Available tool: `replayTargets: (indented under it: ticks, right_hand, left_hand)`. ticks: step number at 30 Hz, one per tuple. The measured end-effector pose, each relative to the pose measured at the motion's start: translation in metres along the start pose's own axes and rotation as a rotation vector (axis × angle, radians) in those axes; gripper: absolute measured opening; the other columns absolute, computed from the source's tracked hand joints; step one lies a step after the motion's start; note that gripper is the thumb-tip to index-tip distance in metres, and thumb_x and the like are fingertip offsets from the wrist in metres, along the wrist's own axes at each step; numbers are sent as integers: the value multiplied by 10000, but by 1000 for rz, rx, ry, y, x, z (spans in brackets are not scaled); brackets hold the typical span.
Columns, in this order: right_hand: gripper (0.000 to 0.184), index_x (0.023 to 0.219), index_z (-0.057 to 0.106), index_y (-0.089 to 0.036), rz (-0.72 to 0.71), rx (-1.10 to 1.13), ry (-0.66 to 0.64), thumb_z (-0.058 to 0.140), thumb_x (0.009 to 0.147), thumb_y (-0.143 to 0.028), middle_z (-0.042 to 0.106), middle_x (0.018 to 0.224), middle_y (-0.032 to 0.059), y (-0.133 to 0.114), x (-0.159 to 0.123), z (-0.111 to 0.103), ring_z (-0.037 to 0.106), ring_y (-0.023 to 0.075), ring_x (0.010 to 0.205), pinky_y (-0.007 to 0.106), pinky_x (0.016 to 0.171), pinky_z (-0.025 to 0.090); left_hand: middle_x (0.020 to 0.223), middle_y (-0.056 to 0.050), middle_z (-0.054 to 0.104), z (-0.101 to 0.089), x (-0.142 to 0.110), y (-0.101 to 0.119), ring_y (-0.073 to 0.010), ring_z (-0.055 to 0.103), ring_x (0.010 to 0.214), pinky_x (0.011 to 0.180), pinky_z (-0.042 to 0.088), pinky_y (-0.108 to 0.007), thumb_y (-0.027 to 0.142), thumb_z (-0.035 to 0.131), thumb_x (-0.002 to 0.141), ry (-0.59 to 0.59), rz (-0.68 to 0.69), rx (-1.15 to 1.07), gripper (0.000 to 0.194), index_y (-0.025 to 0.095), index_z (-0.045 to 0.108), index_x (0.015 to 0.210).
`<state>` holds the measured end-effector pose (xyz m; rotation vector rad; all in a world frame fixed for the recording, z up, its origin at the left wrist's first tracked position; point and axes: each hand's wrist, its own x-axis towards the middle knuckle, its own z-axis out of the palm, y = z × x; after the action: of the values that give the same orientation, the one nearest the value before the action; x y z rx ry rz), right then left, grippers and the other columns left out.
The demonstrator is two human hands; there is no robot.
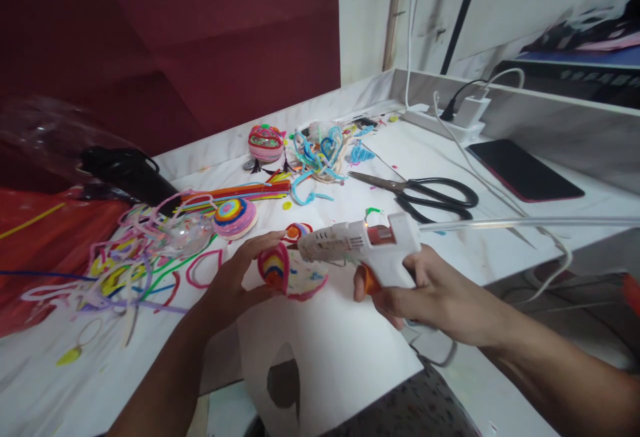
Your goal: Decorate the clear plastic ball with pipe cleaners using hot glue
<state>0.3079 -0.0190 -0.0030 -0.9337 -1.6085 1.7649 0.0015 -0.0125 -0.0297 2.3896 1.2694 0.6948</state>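
Observation:
My right hand (415, 287) is closed around the grip of a white hot glue gun (350, 240), a finger at its orange trigger. A clear glue stick (500, 222) runs out of the gun's back to the right. Between thumb and fingers, my left hand (240, 277) pinches a small craft piece (277, 270) covered in rainbow rows of fuzzy stems, with a pink edge. Its pale inner side, spotted with colour, faces right. The glue gun's nozzle is at the piece's upper edge; I cannot tell if they touch. Behind them lies a round striped piece (299, 231).
White paper (340, 357) with a cut-out hole lies below my hands. Black-handled scissors (430, 193), a phone (525, 169) and a power strip (445, 122) are to the right. Fuzzy stems (240, 190), a striped dome (235, 217) and a pink ball (265, 143) lie left and behind.

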Motion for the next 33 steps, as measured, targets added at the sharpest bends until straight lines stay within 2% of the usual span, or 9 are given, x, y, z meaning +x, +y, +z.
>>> replayTargets:
  ticks: [6, 16, 33]
  right_hand:
    - [142, 765, 637, -127, -5, 0, 4, 540, 661, -127, 524, 543, -42, -1, -2, 0, 487, 94, 498, 204, 471, 351]
    - [49, 662, 591, -169, -7, -16, 26, 557, 640, -142, 508, 531, -42, -3, -5, 1, 490, 98, 490, 197, 459, 396]
    - [48, 710, 630, -172, 44, -47, 28, 601, 684, -199, 501, 541, -31, 4, -12, 1, 487, 105, 482, 197, 434, 391]
  left_hand:
    - [1449, -113, 484, 0, -2, -2, -292, 463, 1333, 1064, 436, -440, 351, 711, 807, 0, 11, -10, 661, 286, 397, 1386]
    - [1450, -123, 487, -1, 0, 0, -303, 462, 1335, 1078, 422, -472, 359, 689, 823, 6, 12, -29, 653, 288, 393, 1400]
    - [1453, -125, 488, -1, 0, -1, -316, 455, 1339, 1093, 404, -500, 355, 705, 808, -1, -18, -48, 672, 293, 407, 1408]
